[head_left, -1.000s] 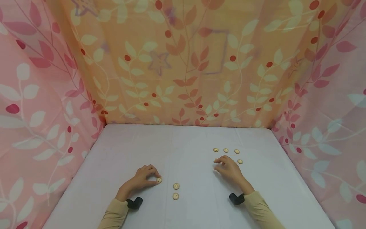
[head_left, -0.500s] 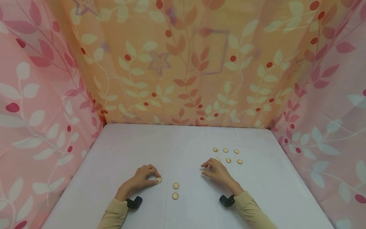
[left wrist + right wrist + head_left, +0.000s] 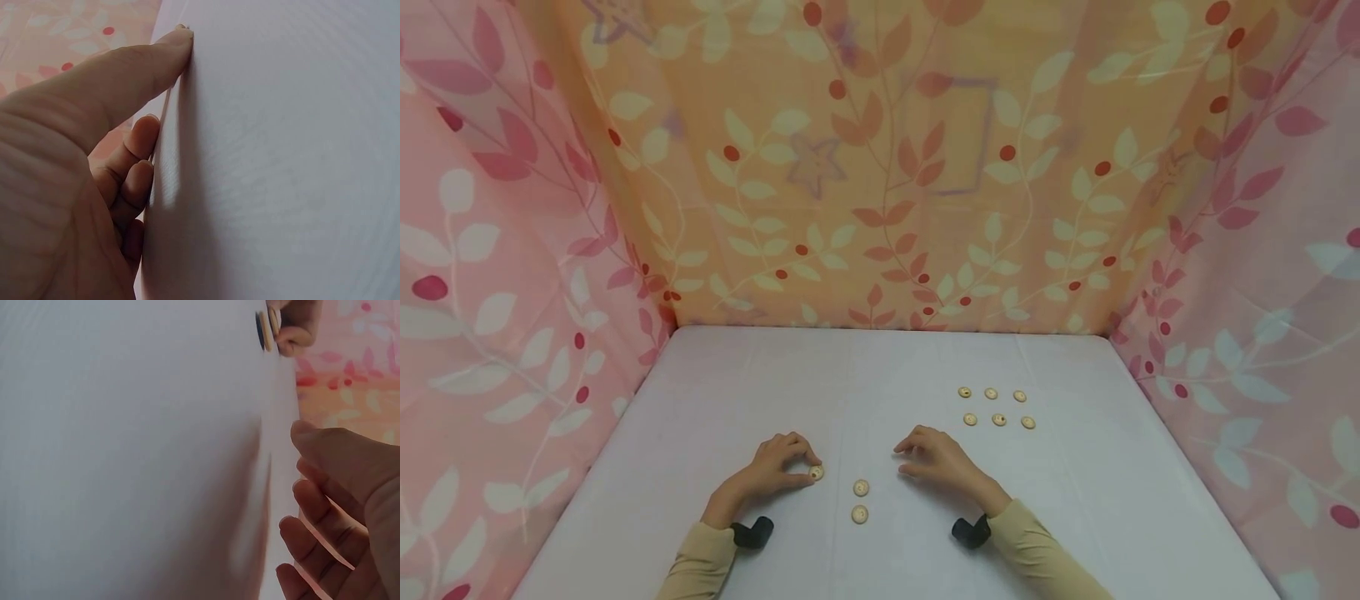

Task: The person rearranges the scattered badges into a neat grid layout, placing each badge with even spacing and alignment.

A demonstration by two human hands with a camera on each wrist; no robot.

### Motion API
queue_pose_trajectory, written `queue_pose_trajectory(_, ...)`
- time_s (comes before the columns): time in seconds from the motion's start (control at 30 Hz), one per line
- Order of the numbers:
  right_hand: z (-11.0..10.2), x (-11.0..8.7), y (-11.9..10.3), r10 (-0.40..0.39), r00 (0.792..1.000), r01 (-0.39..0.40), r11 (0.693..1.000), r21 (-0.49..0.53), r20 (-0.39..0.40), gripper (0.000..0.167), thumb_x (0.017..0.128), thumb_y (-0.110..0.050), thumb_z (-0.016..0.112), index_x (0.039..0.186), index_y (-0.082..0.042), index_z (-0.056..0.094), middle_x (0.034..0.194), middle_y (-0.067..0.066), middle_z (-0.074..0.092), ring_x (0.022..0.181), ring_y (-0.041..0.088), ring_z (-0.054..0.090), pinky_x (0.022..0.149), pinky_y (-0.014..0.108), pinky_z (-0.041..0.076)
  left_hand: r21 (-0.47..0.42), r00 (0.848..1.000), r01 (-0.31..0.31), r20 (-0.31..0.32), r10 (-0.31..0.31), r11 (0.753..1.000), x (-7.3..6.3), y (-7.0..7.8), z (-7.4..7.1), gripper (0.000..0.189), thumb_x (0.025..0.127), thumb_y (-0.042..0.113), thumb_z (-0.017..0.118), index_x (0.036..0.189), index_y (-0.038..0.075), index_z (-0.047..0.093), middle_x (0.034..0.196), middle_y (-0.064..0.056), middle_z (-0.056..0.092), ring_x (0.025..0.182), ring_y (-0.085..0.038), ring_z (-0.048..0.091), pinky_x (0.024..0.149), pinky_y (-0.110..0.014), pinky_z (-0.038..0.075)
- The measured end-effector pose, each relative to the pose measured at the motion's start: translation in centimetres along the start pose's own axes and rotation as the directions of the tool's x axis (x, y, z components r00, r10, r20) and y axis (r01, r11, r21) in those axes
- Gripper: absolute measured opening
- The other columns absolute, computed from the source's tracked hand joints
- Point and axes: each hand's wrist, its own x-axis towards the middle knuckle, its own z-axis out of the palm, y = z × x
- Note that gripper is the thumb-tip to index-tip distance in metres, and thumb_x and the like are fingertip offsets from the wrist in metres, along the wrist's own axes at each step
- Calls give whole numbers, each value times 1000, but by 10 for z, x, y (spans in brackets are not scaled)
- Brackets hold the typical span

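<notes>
In the head view my left hand (image 3: 775, 462) pinches a small round wooden disc (image 3: 817, 472) between thumb and index finger, at the tabletop. The left wrist view shows that thumb (image 3: 137, 72) low along the white cloth, the other fingers bent beneath it; the disc is hidden there. My right hand (image 3: 943, 460) holds nothing, its fingers loosely bent and thumb apart from them. Two more discs, a far one (image 3: 861, 487) and a near one (image 3: 860, 514), lie one below the other between the hands. The right wrist view shows discs (image 3: 267, 331) edge-on near the left hand.
Several similar discs lie in two rows at the right, including a back-row disc (image 3: 991, 393) and a front-row disc (image 3: 999, 420). White cloth covers the table (image 3: 820, 375). Floral curtains (image 3: 880, 167) enclose its back and sides.
My right hand has moved left and nearer, away from the rows of discs, uncovering the front row. My left hand keeps its pinch on the disc in the same place.
</notes>
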Motion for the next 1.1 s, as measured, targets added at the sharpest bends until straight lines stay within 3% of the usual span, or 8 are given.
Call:
queue_pose_trajectory(0.27, 12, 10, -14, -50, 994, 52, 998, -20, 96, 27, 80, -31, 72, 103, -19, 69, 91, -9, 61, 79, 3, 51, 73, 21, 41, -22, 1000, 8, -1, -8, 1000, 1, -2, 1, 18, 78, 34, 72, 93, 32, 62, 105, 12, 53, 100, -16, 44, 88, -51, 28)
queue_pose_trajectory(0.53, 24, 20, -24, -113, 986, 120, 992, -50, 125, 27, 81, -31, 71, 105, -20, 69, 92, -9, 61, 78, 3, 50, 73, 18, 40, -24, 1000, 17, 3, -17, 1000, 1, 1, 0, 17, 78, 33, 72, 92, 31, 62, 105, 11, 53, 100, -16, 43, 89, -51, 27)
queue_pose_trajectory(0.73, 27, 28, -33, -106, 980, 116, 992, -51, 170, 27, 81, -32, 70, 106, -22, 69, 94, -10, 60, 80, 2, 49, 73, 18, 39, -22, 1000, 26, 6, -26, 999, 0, 0, 1, 17, 79, 34, 72, 93, 31, 62, 105, 11, 53, 102, -17, 44, 89, -52, 27)
queue_pose_trajectory(1.1, 32, 32, -38, -200, 950, 222, 972, -70, 240, 23, 84, -29, 68, 105, -23, 69, 101, -10, 59, 90, 1, 51, 80, 18, 40, -9, 1000, 17, -2, -17, 1000, 0, -2, 3, 17, 79, 35, 71, 92, 32, 62, 104, 12, 53, 101, -17, 44, 88, -51, 28)
